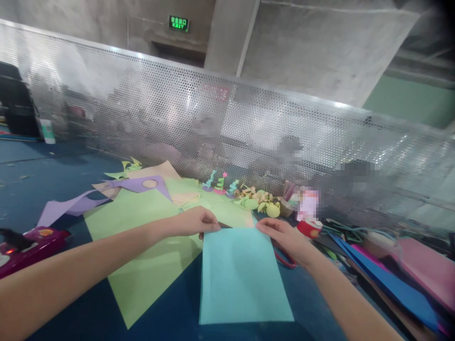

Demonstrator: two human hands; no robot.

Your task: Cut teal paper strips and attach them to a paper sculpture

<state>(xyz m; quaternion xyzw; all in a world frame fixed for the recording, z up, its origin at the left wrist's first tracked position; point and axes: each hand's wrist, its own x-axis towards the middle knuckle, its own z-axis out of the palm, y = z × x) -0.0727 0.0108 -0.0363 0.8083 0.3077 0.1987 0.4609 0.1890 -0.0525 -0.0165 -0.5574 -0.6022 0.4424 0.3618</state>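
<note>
A sheet of light blue paper (243,277), seemingly folded into layers at its left edge, is held in front of me by its far corners. My left hand (199,221) pinches the far left corner between thumb and fingers. At the far right corner, my right hand (279,232) is closed on the same paper. Just beyond the far edge, between my hands, a small dark strip shows; I cannot make out what it is. A red scissors handle (285,258) pokes out beside the paper, below my right hand.
Large green paper (142,255) and purple cut paper (142,187) lie left. Small paper crafts (222,182) stand by the perforated metal screen (159,94). A magenta device (39,244) with a lit cord sits at left. Blue folded sheets (384,279) and pink sheets (430,265) are at right.
</note>
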